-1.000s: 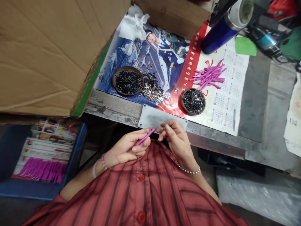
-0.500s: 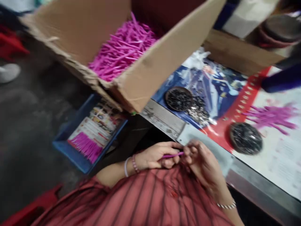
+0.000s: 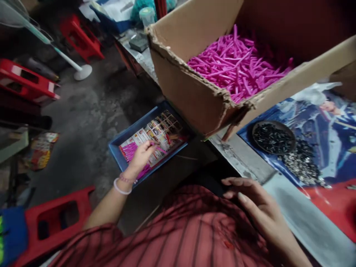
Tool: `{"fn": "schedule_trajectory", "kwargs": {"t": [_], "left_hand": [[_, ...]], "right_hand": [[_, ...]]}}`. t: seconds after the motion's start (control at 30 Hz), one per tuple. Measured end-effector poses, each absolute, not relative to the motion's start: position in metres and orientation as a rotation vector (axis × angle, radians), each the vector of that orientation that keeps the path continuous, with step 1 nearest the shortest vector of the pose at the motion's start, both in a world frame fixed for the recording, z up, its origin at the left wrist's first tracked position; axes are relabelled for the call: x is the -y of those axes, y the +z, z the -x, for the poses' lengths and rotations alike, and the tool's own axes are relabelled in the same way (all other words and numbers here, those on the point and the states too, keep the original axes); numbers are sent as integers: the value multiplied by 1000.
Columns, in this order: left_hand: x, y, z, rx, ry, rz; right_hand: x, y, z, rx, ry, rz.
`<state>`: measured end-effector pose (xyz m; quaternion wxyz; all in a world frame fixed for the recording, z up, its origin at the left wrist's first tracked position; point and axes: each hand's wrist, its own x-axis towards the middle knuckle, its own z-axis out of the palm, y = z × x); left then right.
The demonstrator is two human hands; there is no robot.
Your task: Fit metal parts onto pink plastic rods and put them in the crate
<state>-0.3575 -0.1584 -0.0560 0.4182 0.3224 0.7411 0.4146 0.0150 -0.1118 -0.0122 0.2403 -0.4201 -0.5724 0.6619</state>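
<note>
My left hand (image 3: 141, 157) hangs over a blue tray (image 3: 136, 124), its fingers pinched on a thin pink plastic stick (image 3: 160, 147). Several matching sticks lie in a row in the tray (image 3: 130, 152), on a printed sheet, just below that hand. My right hand (image 3: 251, 202) rests apart from them near the table edge, fingers spread and holding nothing. Beside it lies a grey metal sheet (image 3: 303, 218). A cardboard box (image 3: 183, 85) full of loose pink sticks (image 3: 239, 66) sits above and ahead of both hands.
A dark bowl of black pieces (image 3: 274, 139) and a heap of small silver pieces (image 3: 300, 167) lie on a printed poster (image 3: 319, 122). Red plastic stools (image 3: 55, 218) and a fan stand (image 3: 82, 72) stand on the concrete floor at left.
My view has swung left, bringing the box's pink sticks and the floor into sight. My hands have parted: the left moved out over the tray with the stick, and the right opened.
</note>
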Motion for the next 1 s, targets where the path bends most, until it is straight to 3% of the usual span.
{"fn": "schedule_trajectory", "kwargs": {"t": [0.2, 0.47, 0.77, 1.0], "left_hand": [[208, -91, 446, -2354, 468, -1117], [230, -129, 442, -2273, -165, -1320], [228, -114, 442, -2278, -307, -1402], [191, -73, 383, -2102, -119, -1672]], "right_hand": [[115, -23, -5, 1864, 1814, 1292], [118, -24, 5, 2012, 1825, 1233], [120, -28, -12, 2011, 1741, 1245], [119, -12, -41, 1979, 1531, 1268]]}}
